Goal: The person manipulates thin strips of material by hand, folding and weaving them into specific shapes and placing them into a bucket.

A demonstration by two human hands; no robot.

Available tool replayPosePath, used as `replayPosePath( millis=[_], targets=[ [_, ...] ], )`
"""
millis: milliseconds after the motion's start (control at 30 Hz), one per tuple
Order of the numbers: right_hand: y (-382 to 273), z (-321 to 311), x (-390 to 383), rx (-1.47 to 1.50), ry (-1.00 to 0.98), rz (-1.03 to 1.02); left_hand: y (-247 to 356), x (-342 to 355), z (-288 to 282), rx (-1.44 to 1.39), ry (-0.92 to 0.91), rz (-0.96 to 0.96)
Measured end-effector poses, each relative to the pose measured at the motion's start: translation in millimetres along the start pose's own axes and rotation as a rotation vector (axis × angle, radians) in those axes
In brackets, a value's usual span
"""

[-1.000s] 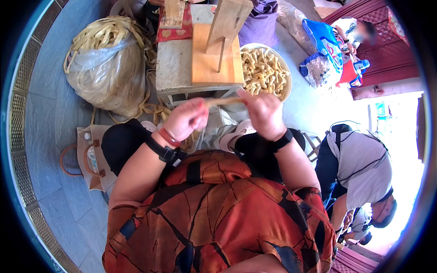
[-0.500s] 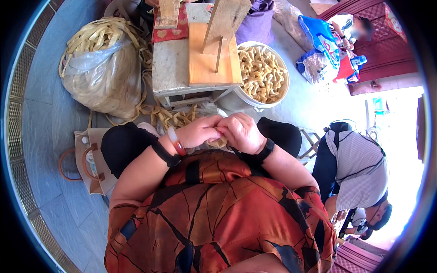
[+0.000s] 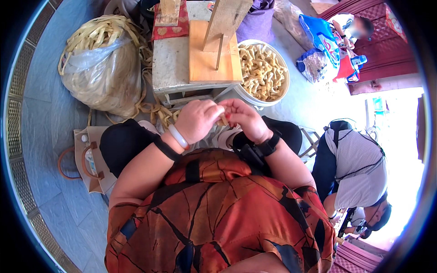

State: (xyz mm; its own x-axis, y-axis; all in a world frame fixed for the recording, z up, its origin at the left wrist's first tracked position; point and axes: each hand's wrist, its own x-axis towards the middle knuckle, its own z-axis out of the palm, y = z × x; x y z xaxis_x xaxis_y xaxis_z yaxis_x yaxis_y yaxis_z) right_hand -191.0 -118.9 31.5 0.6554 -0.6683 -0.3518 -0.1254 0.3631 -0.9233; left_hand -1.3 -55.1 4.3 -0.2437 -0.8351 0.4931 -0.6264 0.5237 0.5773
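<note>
In front of my lap, my left hand [image 3: 196, 120] and my right hand [image 3: 249, 122] meet at the fingertips. Between them shows a small tan piece of flat strip [image 3: 224, 119], pinched by both; its shape is mostly hidden by the fingers. My left fingers are closed and curled over it, while the right thumb and fingers pinch it from the other side. Loose tan strips [image 3: 163, 113] lie just beyond my left hand. Past my right hand stands a white bucket [image 3: 256, 103] full of knotted tan pieces [image 3: 263, 75].
A low table [image 3: 169, 68] ahead carries a wooden board [image 3: 200, 68] with an upright plank [image 3: 223, 22] and thin rod. At left sit a plastic bag of strips [image 3: 107, 84] and a beige handbag [image 3: 102, 177]. A person in a striped top [image 3: 359, 168] bends over at right.
Both hands have risen slightly away from my body. The right hand has turned, its fingers opening out from a tighter curl, and the strip piece shows upright between the fingertips.
</note>
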Motion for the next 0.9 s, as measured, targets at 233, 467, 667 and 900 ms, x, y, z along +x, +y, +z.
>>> replayPosePath(
  millis=[233,467,667,900],
  targets=[
    [2.5,10.8,9.6,-0.808,0.319,-0.479,-11.8,-15.6,15.1,-1.216,0.043,-0.528],
    [-9.0,14.5,0.3,-0.768,0.107,-0.604,-9.9,-13.6,9.6,-1.252,0.156,-0.585],
    [-11.3,10.2,1.9,-0.127,-0.066,-0.029,-3.5,-10.2,-4.8,-1.118,0.049,-0.651],
    [-42.4,31.7,-18.3,-0.561,-0.11,-0.129,-12.8,3.6,-13.9,-0.649,0.335,-0.608]
  ],
)
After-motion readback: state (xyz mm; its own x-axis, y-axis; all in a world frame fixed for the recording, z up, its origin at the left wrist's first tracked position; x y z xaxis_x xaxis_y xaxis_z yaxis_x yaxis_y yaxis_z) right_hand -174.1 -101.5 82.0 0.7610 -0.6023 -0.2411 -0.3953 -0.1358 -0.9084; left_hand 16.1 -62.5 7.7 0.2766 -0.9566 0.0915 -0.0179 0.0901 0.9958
